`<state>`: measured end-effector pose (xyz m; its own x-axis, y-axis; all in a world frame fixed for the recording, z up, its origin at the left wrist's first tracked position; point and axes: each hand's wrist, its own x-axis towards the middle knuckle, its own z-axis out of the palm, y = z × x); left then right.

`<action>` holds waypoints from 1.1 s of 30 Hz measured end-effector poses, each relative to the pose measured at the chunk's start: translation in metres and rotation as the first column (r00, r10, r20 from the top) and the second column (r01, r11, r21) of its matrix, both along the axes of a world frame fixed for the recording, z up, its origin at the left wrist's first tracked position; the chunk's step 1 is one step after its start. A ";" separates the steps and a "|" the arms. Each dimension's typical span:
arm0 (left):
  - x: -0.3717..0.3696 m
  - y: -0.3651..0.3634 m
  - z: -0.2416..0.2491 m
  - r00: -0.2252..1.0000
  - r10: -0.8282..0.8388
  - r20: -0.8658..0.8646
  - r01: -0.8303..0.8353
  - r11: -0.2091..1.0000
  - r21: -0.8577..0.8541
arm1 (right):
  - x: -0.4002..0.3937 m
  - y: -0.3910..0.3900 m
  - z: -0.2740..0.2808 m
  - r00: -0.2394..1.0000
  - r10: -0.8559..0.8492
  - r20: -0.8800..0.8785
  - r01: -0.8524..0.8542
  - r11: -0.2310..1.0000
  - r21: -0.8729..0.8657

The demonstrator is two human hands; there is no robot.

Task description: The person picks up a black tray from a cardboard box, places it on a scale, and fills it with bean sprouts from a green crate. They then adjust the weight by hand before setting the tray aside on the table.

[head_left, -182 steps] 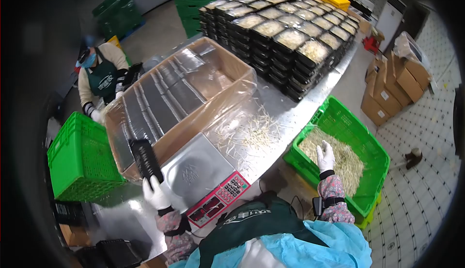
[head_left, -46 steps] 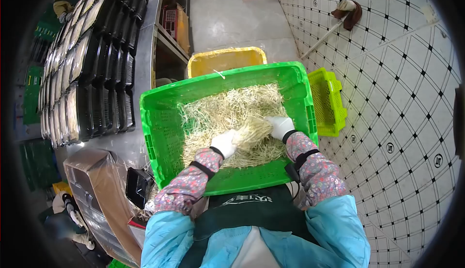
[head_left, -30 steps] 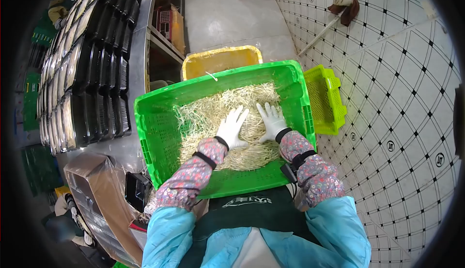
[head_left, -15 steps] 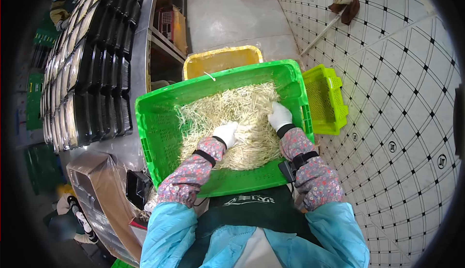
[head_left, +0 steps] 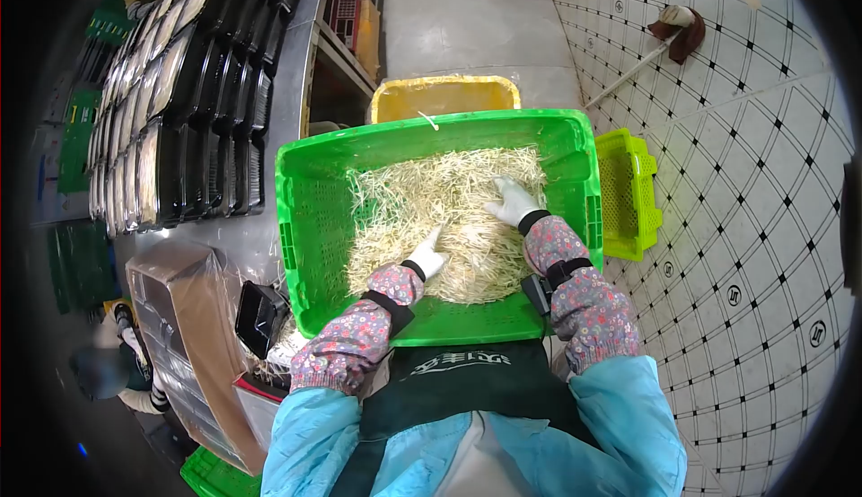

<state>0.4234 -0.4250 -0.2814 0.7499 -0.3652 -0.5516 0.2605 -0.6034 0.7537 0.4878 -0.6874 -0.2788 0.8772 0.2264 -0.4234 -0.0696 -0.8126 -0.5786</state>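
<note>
A large green crate (head_left: 285,255) stands in front of me, with a loose heap of pale bean sprouts (head_left: 476,268) in it. My left hand (head_left: 429,255), in a white glove, rests on the near-left part of the heap with its index finger stretched out. Over the right part of the sprouts, my right hand (head_left: 515,201), gloved too, has thumb and fingers apart. Neither hand grips a clump that I can see. Some fingertips are partly lost against the sprouts.
Stacked black trays (head_left: 211,160) fill the metal table at left. A yellow tub (head_left: 446,93) sits behind the crate, a yellow-green basket (head_left: 628,196) to its right. Near my left arm are a cardboard box (head_left: 193,317) and a black tray (head_left: 260,317). Another person (head_left: 112,362) is at lower left.
My fingers have loosened and spread on both hands. Within the crate, the right hand has shifted left and the left hand slightly left and nearer me. The whole view has swung a little.
</note>
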 end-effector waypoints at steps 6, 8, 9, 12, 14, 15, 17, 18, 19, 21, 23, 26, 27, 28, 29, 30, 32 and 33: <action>0.012 0.011 0.041 0.897 0.197 -0.396 -0.262 0.958 -0.117 | -0.053 0.047 0.092 0.947 0.281 -0.158 -0.302 0.944 -0.130; 0.011 0.024 0.036 0.955 0.260 -0.144 -0.295 0.889 -0.351 | -0.074 0.059 0.099 0.925 0.378 0.030 -0.353 0.886 -0.301; 0.013 0.031 0.042 0.953 0.268 -0.142 -0.301 0.887 -0.351 | -0.080 0.065 0.100 0.922 0.386 0.031 -0.359 0.883 -0.301; 0.017 0.047 0.095 0.882 0.396 -0.253 -0.470 0.773 -0.426 | -0.094 0.080 0.096 0.879 0.477 0.013 -0.425 0.795 -0.432; 0.014 0.062 0.124 0.853 0.490 -0.180 -0.512 0.713 -0.479 | -0.095 0.088 0.092 0.881 0.472 0.035 -0.410 0.797 -0.443; 0.010 0.068 0.145 0.801 0.584 -0.133 -0.571 0.678 -0.464 | -0.095 0.092 0.090 0.887 0.459 0.059 -0.384 0.802 -0.458; 0.000 0.100 0.166 0.769 0.631 0.104 -0.533 0.722 -0.441 | -0.082 0.088 0.071 0.917 0.396 0.052 -0.348 0.855 -0.384; -0.008 0.116 0.180 0.698 0.703 0.137 -0.593 0.674 -0.439 | -0.074 0.082 0.060 0.945 0.325 0.035 -0.300 0.903 -0.308; -0.016 0.132 0.193 0.621 0.765 0.172 -0.646 0.623 -0.441 | -0.065 0.075 0.053 0.942 0.332 0.040 -0.305 0.901 -0.308; -0.035 0.172 0.204 0.399 0.860 0.317 -0.743 0.506 -0.439 | -0.046 0.055 0.043 0.979 0.203 0.036 -0.199 0.976 -0.084; -0.062 0.223 0.195 0.118 0.882 0.456 -0.817 0.347 -0.460 | -0.038 0.047 0.043 0.970 0.237 0.056 -0.229 0.965 -0.127; -0.103 0.284 0.179 0.007 0.504 0.863 -0.954 0.262 -0.145 | -0.036 0.048 0.046 0.951 0.265 0.157 -0.171 0.878 -0.446; -0.113 0.290 0.180 -0.044 0.457 0.889 -0.984 0.131 -0.117 | -0.033 0.049 0.047 0.949 0.271 0.163 -0.173 0.878 -0.447; -0.132 0.319 0.160 -0.004 0.387 0.922 -0.999 0.031 -0.017 | -0.030 0.052 0.048 0.972 0.231 0.047 -0.197 0.904 -0.378; -0.151 0.350 0.135 -0.010 0.398 0.917 -0.998 -0.060 0.015 | -0.028 0.052 0.050 0.977 0.197 -0.075 -0.211 0.928 -0.307; -0.163 0.364 0.121 -0.081 0.500 0.862 -0.990 -0.142 -0.010 | -0.034 0.052 0.045 0.982 0.188 0.016 -0.174 0.934 -0.311; -0.176 0.380 0.104 -0.250 0.655 0.713 -0.946 -0.321 -0.037 | -0.041 0.048 0.042 0.984 0.177 0.035 -0.161 0.949 -0.270; -0.181 0.380 0.101 -0.262 0.651 0.712 -0.943 -0.329 -0.046 | -0.043 0.046 0.042 0.986 0.160 0.044 -0.146 0.963 -0.225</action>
